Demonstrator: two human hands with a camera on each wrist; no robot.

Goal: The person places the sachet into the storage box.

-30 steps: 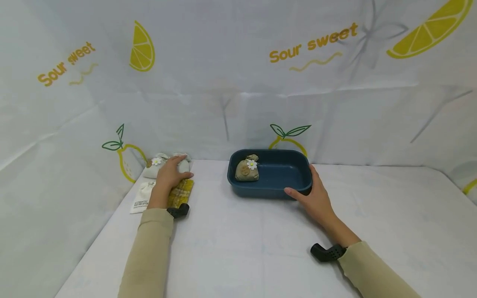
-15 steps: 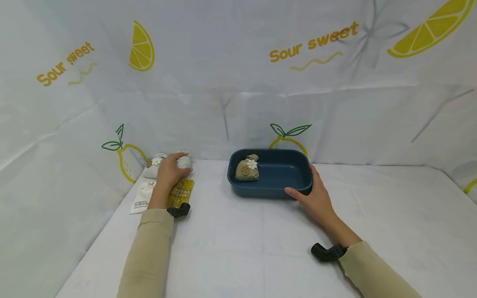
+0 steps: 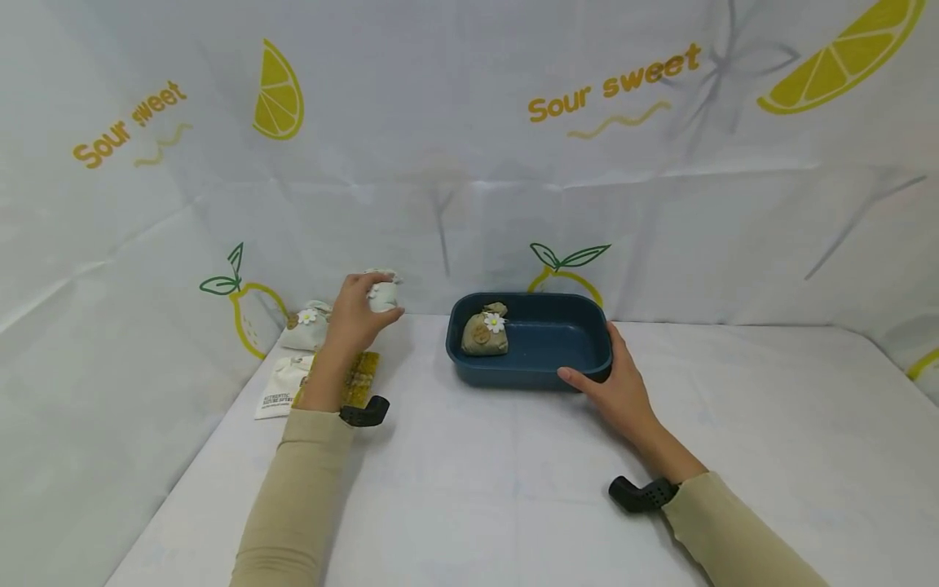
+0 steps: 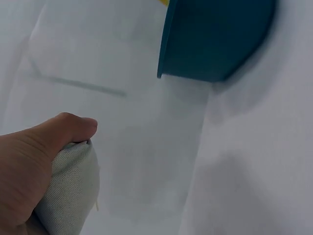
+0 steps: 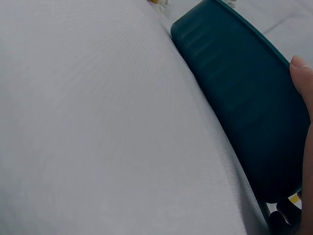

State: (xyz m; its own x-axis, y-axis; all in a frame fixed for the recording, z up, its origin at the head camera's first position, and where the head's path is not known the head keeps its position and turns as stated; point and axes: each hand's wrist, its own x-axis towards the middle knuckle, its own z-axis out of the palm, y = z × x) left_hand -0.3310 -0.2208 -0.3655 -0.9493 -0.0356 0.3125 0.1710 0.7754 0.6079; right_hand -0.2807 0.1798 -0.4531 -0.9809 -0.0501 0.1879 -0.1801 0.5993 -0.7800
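Observation:
My left hand pinches a small pale grey cloth sachet, raised above the table near the back wall. In the left wrist view the thumb presses the sachet near its top; the other fingers are mostly hidden. My right hand grips the right end of a dark blue rectangular tub, thumb at the front rim and fingers along the end wall. Inside the tub, at its left, sits a beige sachet with a white flower and a round tag. The right wrist view has the tub's side wall and the thumb.
Left of my left arm, another grey sachet with a white flower lies by the wall. A flat white printed pouch and a yellow plaid cloth piece lie nearer, partly behind the wrist. A white lemon-print sheet hangs behind.
My left hand has taken hold of the pale grey sachet and lifted it up and to the right, away from the other sachet. My right hand has stayed on the tub.

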